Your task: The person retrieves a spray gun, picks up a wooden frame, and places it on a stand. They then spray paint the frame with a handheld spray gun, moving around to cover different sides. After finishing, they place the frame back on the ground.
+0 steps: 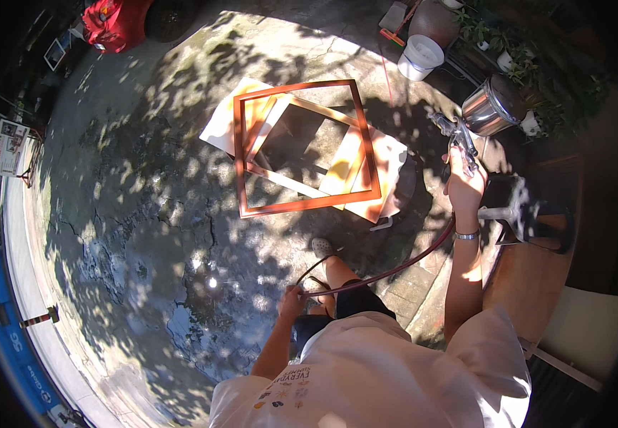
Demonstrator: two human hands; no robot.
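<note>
My right hand (464, 184), raised on the right with a watch on its wrist, is wrapped round the grip of a metal spray gun (460, 135). The gun is to the right of a reddish-brown rectangular frame (310, 205), apart from it. Beneath that frame lie pale, partly orange-stained boards (223, 130) and a lighter inner frame; what supports them is mostly hidden. A dark red hose (387, 272) curves from near my right forearm to my left hand (292, 301), whose fingers are closed round it low in front of my body.
A white bucket (419, 60) and a shiny metal pot (493, 108) stand at the far right near potted plants (474, 30). Brown boards (526, 285) are close on my right. A red covered object (116, 27) is far left. The concrete ground is dappled with shade.
</note>
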